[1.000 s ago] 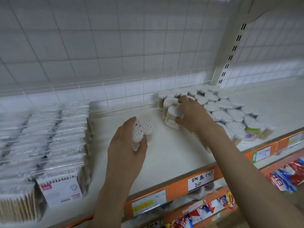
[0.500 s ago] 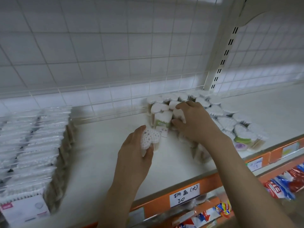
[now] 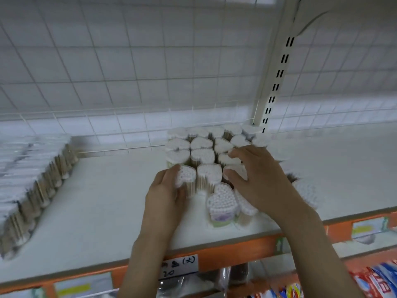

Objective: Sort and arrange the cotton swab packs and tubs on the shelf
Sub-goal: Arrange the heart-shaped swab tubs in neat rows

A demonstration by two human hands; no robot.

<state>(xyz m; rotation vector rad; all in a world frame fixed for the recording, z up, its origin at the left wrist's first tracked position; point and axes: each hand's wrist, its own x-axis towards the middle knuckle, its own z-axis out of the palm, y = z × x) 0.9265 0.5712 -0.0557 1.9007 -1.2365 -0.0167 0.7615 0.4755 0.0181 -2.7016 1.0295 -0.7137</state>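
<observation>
Nearest, at 6 o'clock, the orange shelf edge (image 3: 236, 248) carries one handwritten price tag (image 3: 180, 266) and printed labels either side. Just above it, two heart-shaped swab tubs stand at the front of the shelf (image 3: 103, 211); the clearer front tub (image 3: 222, 203) is upright, long axis vertical, cotton tips up. The left hand (image 3: 165, 198) curls its fingers round another upright heart tub (image 3: 185, 179), set against the cluster's near-left corner. The right hand (image 3: 260, 181), at 1 o'clock from the left, rests on the tub tops with fingers spread and slightly bent, fingertips pressing down. Beyond, the tub cluster (image 3: 202, 147) packs about fifteen visible tubs in touching rows, reaching the wire back grid (image 3: 129, 72) at 12 o'clock. At 9 o'clock, stacked flat swab packs (image 3: 32, 168) lie too blurred to count. Bare shelf lies between packs and tubs, and again at 3 o'clock.
</observation>
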